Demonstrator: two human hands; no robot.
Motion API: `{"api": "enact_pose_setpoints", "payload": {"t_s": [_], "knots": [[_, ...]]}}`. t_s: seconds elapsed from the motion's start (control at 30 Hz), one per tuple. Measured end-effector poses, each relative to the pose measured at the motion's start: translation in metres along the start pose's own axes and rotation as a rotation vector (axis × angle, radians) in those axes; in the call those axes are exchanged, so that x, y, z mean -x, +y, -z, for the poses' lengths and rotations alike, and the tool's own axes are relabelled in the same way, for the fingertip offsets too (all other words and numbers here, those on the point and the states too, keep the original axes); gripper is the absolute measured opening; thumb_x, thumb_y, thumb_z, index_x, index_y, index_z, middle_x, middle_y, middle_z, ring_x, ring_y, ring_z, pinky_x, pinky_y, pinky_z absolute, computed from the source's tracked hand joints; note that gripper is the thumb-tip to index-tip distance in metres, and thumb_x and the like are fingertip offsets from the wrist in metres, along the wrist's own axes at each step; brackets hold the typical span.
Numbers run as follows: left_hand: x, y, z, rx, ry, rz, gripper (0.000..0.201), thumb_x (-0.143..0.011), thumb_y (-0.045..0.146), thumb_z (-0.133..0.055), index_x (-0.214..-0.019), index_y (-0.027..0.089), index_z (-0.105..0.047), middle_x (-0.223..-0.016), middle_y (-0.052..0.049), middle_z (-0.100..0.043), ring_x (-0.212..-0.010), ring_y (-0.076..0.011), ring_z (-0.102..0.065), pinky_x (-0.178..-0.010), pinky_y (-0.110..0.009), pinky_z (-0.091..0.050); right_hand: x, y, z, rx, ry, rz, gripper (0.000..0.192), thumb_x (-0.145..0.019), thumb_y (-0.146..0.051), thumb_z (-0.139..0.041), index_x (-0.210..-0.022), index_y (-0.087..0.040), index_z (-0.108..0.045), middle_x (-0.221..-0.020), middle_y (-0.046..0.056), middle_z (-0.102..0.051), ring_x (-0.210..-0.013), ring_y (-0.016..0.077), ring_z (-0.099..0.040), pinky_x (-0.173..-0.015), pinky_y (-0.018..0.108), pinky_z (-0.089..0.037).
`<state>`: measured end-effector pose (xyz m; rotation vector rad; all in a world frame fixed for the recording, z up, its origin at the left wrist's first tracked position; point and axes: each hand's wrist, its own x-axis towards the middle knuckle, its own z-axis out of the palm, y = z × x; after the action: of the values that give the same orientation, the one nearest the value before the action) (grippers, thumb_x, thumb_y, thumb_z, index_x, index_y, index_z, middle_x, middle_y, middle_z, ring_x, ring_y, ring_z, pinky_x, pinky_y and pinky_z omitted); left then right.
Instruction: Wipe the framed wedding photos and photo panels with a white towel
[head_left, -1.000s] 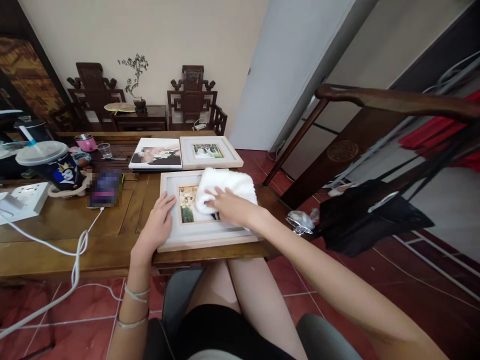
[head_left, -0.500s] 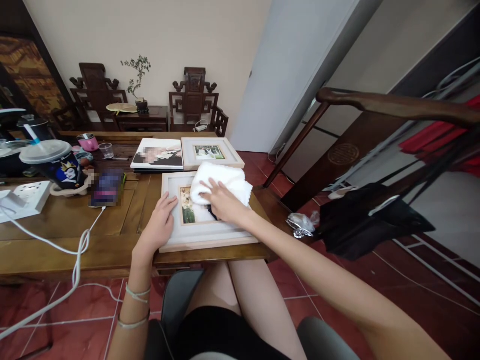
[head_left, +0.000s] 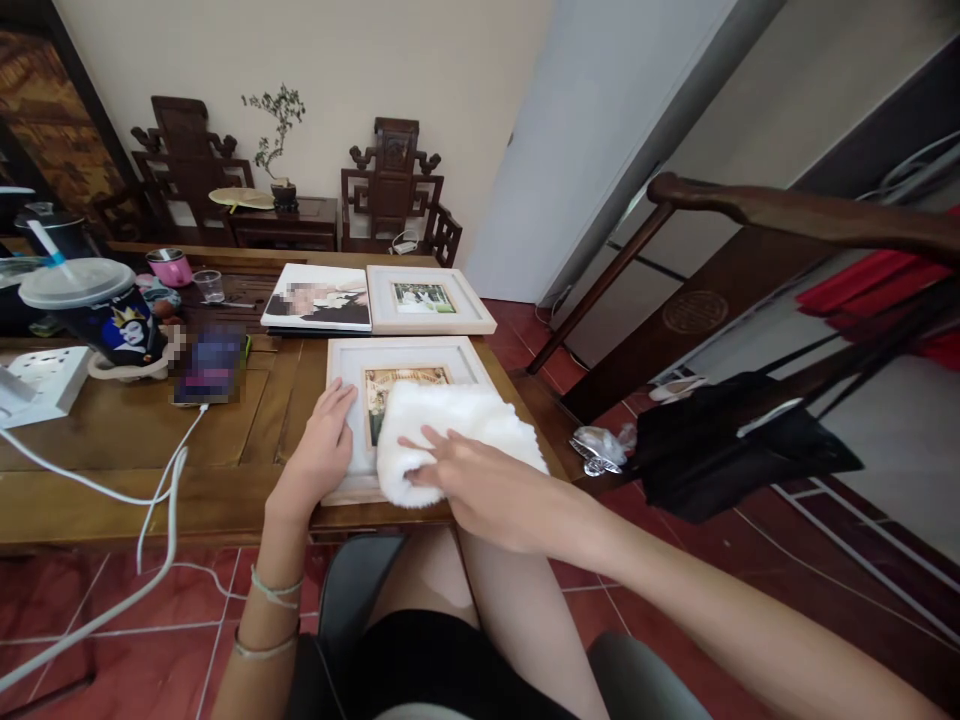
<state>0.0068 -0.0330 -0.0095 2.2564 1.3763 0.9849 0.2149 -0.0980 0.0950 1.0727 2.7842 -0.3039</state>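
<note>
A light wooden picture frame lies flat at the table's front edge, with a small photo inside a white border. A fluffy white cloth covers its lower right part and much of the photo. My right hand presses the cloth against the frame's front side, its fingertips partly sunk in the folds. On the frame's left border rests my left hand, fingers stretched out and lying flat.
Behind lie a second framed photo and a photo panel. To the left are a phone on a white cable, a lidded cup with a straw, and a power strip. A wooden chair stands right.
My right hand has drawn the white cloth toward me, from the frame's upper right to its front edge. The photo's top now shows. My left hand stays on the left border.
</note>
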Motion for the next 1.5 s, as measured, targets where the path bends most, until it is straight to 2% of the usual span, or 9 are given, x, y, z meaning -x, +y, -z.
{"api": "enact_pose_setpoints", "payload": {"t_s": [0.17,0.4,0.53,0.8,1.0,1.13,1.3,1.4,1.5], "knots": [[0.001,-0.003,0.0,-0.002,-0.012,-0.017,0.051,-0.085,0.012,-0.034,-0.133,0.008,-0.047,-0.14,-0.016,-0.048,-0.14,-0.0252,-0.031,-0.115,-0.047,-0.027,-0.006,-0.01,0.003,-0.05,-0.021,-0.006,0.052,-0.07,0.006,-0.041,-0.112,-0.013,-0.066,-0.137,0.017,-0.051,-0.126,0.0329,-0.046,-0.093,0.044,-0.046],[-0.001,0.002,0.003,0.064,0.024,0.022,0.051,-0.094,0.024,-0.03,-0.143,0.013,-0.033,-0.15,-0.014,-0.036,-0.139,-0.0227,-0.032,-0.116,-0.044,-0.023,-0.087,0.061,-0.018,0.111,0.216,-0.206,0.06,-0.076,0.003,-0.045,-0.135,-0.009,-0.049,-0.154,0.016,-0.026,-0.141,0.036,-0.018,-0.11,0.054,-0.025],[-0.002,0.007,0.006,0.079,0.043,0.025,0.053,-0.096,0.03,-0.028,-0.146,0.013,-0.026,-0.152,-0.015,-0.032,-0.14,-0.0216,-0.03,-0.117,-0.042,-0.022,-0.105,0.067,-0.01,0.173,0.219,-0.212,0.055,-0.079,-0.001,-0.048,-0.133,-0.011,-0.052,-0.153,0.014,-0.028,-0.141,0.0383,-0.018,-0.109,0.056,-0.024],[-0.004,0.011,0.006,0.068,0.027,0.08,0.054,-0.096,0.04,-0.029,-0.143,0.011,-0.034,-0.149,-0.016,-0.036,-0.14,-0.0228,-0.031,-0.116,-0.042,-0.023,-0.037,0.02,-0.006,0.125,0.092,0.105,0.052,-0.074,0.004,-0.045,-0.118,-0.013,-0.064,-0.144,0.013,-0.045,-0.132,0.0332,-0.036,-0.098,0.046,-0.04],[-0.002,0.009,0.003,0.014,-0.014,0.058,0.046,-0.095,0.034,-0.032,-0.132,0.011,-0.049,-0.142,-0.015,-0.047,-0.14,-0.0245,-0.03,-0.115,-0.047,-0.024,0.02,0.017,0.015,-0.019,-0.105,-0.025,0.055,-0.067,0.009,-0.041,-0.105,-0.017,-0.071,-0.106,0.014,-0.068,-0.108,0.0283,-0.06,-0.086,0.034,-0.045],[-0.002,0.006,0.001,-0.019,0.01,0.034,0.044,-0.095,0.031,-0.033,-0.129,0.012,-0.053,-0.14,-0.014,-0.049,-0.139,-0.0244,-0.032,-0.115,-0.047,-0.025,0.016,0.011,0.017,-0.032,-0.089,0.004,0.053,-0.068,0.006,-0.042,-0.105,-0.018,-0.071,-0.1,0.013,-0.068,-0.098,0.027,-0.063,-0.079,0.032,-0.045],[-0.004,0.004,0.003,0.001,-0.002,0.0,0.044,-0.095,0.029,-0.03,-0.127,0.013,-0.054,-0.139,-0.014,-0.05,-0.139,-0.024,-0.032,-0.115,-0.047,-0.026,-0.011,-0.004,0.0,-0.006,0.097,0.184,0.051,-0.072,0.004,-0.043,-0.112,-0.015,-0.068,-0.105,0.014,-0.066,-0.114,0.0297,-0.052,-0.087,0.037,-0.043],[-0.005,0.004,0.005,-0.009,-0.02,0.003,0.044,-0.094,0.028,-0.031,-0.128,0.013,-0.054,-0.139,-0.014,-0.05,-0.139,-0.0246,-0.032,-0.115,-0.049,-0.026,-0.005,-0.003,-0.003,-0.019,0.13,0.145,0.051,-0.07,0.004,-0.043,-0.111,-0.015,-0.069,-0.115,0.014,-0.064,-0.118,0.0288,-0.051,-0.09,0.037,-0.044],[-0.005,0.005,0.007,-0.038,-0.039,0.009,0.044,-0.093,0.028,-0.035,-0.129,0.012,-0.053,-0.14,-0.014,-0.049,-0.139,-0.0262,-0.031,-0.115,-0.05,-0.025,0.022,0.009,0.0,-0.042,0.054,-0.031,0.052,-0.067,0.005,-0.043,-0.103,-0.018,-0.072,-0.113,0.014,-0.067,-0.119,0.0287,-0.053,-0.09,0.038,-0.045]]}}
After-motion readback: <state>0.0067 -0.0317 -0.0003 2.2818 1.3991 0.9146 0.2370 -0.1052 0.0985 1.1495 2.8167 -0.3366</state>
